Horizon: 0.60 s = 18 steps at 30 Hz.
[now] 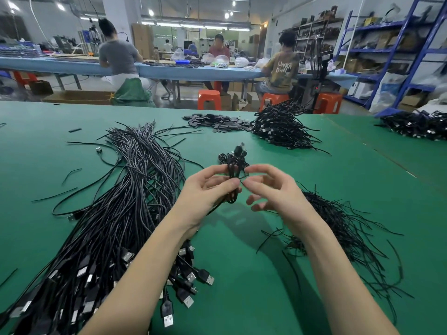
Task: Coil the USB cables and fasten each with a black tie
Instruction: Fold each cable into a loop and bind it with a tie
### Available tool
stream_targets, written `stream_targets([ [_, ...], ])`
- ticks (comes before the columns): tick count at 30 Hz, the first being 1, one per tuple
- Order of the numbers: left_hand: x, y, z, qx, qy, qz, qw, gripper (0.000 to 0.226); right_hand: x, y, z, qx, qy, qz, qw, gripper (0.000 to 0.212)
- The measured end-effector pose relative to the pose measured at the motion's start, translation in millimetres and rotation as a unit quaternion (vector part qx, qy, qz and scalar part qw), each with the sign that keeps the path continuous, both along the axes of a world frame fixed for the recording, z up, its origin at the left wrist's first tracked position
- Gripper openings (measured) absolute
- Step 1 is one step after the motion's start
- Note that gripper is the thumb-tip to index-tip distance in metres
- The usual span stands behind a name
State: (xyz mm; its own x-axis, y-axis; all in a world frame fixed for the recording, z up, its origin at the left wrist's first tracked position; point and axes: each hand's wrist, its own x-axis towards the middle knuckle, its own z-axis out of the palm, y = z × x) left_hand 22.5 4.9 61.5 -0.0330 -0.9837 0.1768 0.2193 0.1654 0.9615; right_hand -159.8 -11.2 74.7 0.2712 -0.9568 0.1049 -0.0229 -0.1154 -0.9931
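Observation:
My left hand (208, 187) grips a coiled black USB cable (233, 171) above the green table, the coil standing upright between thumb and fingers. My right hand (268, 187) pinches a thin black tie (243, 176) at the coil's middle. A big bundle of loose USB cables (116, 213) lies to the left, plugs toward me. A heap of black ties (338, 226) lies under my right forearm. A pile of finished coils (280, 126) sits at the far right of the table.
A heap of small black flat pieces (217, 122) lies at the table's far edge. Another cable pile (416, 124) sits on the adjoining table to the right. People sit on orange stools (209, 99) at a blue bench behind.

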Motion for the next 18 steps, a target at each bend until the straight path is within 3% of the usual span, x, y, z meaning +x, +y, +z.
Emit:
stream_targets([
  [4, 2, 2, 1, 0.038, 0.028, -0.017, 0.999, 0.038, -1, 3, 4, -0.258, 0.191, -0.033, 0.947, 0.028],
  [8, 7, 3, 2, 0.057, 0.001, -0.034, 0.998, 0.040, 0, 3, 5, -0.352, 0.236, -0.061, 0.904, 0.013],
  [11, 9, 3, 2, 0.067, 0.005, -0.055, 0.996, 0.034, 0, 3, 5, -0.370, 0.230, -0.074, 0.897, 0.005],
  [13, 9, 4, 2, 0.071, 0.017, -0.072, 0.995, 0.028, 3, 3, 2, -0.311, 0.184, -0.082, 0.929, 0.007],
  [16, 8, 5, 2, 0.050, 0.017, -0.069, 0.996, 0.036, 6, 4, 2, -0.052, 0.025, -0.013, 0.998, 0.011],
  [18, 5, 5, 2, 0.015, -0.022, -0.043, 0.999, 0.038, 8, 3, 1, 0.185, -0.115, 0.058, 0.974, 0.008],
])
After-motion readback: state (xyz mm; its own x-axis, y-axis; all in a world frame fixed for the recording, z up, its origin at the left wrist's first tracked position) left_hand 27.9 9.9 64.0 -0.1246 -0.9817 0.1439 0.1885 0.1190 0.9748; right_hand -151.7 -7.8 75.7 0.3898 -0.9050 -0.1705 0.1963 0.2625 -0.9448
